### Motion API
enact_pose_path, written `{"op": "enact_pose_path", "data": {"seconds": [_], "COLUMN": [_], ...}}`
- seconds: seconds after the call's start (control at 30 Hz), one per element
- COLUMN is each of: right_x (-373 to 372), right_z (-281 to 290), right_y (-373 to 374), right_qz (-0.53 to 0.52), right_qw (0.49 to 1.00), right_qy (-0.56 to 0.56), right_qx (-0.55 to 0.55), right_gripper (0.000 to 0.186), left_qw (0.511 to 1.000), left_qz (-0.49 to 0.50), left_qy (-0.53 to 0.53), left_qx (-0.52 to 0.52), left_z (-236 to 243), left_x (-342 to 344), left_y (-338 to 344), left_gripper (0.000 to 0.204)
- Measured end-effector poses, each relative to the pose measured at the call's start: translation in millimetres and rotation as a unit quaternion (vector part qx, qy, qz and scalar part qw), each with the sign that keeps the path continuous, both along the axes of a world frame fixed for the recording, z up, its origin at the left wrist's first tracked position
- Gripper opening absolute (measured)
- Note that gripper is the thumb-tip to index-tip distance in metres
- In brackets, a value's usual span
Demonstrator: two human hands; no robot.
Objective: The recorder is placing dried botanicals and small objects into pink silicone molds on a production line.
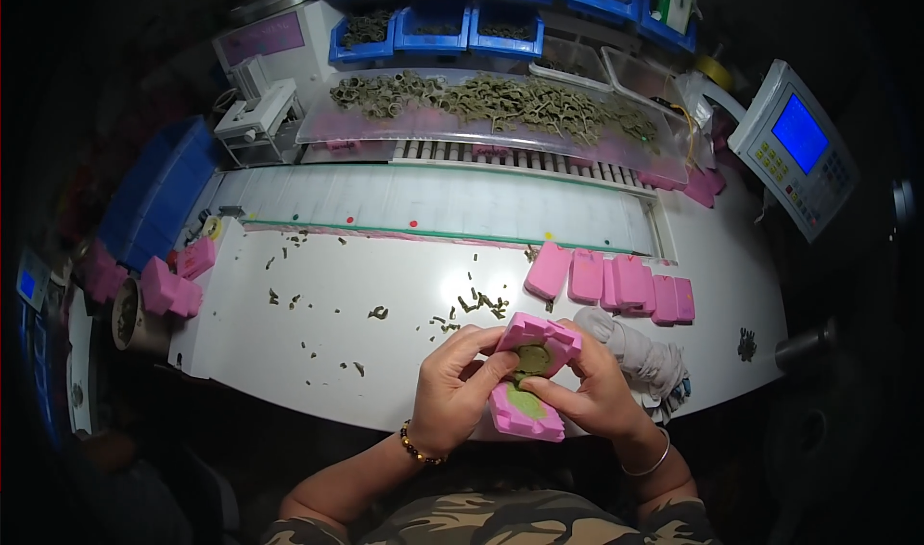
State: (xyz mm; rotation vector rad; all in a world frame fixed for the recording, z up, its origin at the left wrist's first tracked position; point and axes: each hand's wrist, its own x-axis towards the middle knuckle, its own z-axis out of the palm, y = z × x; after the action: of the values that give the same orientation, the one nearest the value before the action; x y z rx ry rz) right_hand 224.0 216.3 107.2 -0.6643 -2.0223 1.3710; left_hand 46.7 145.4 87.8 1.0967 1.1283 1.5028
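In front of me a pink rubber mould [527,325] is spread open like a book, one half above the other. Olive-green material shows on both inner faces, a darker round patch above and a lighter one below. My left hand [450,391] is closed on the mould's left side, its thumb pressing near the middle. From the right, my right hand [599,393] grips the mould too, its thumb at the fold between the halves. Small green pieces [481,302] lie scattered on the white table just beyond my hands.
Several closed pink moulds [628,283] stand in a row at the right, near crumpled grey-white gloves [654,354]. Farther back are a green-edged white conveyor [452,203], a clear tray [318,126] heaped with green pieces, blue bins [433,44] and a control panel [799,145].
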Motion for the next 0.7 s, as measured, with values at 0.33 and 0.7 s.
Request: {"op": "enact_pose_path", "data": {"seconds": [0.33, 0.7], "right_x": [-4.5, 2.2], "right_z": [-10.3, -13.4], "right_y": [-10.7, 9.9], "right_qz": [-0.095, -0.023], "right_qw": [0.985, 0.906], "right_qy": [0.105, 0.166], "right_qx": [-0.1, -0.387], "right_gripper": [0.032, 0.035], "left_qw": [0.999, 0.976], "left_qz": [-0.021, -0.092], "left_qy": [0.0, -0.136], "left_qx": [-0.034, -0.144], "left_z": [3.9, -5.3], "left_x": [-2.3, -20.5], "left_y": [-4.9, -5.9], "left_gripper": [0.025, 0.034]}}
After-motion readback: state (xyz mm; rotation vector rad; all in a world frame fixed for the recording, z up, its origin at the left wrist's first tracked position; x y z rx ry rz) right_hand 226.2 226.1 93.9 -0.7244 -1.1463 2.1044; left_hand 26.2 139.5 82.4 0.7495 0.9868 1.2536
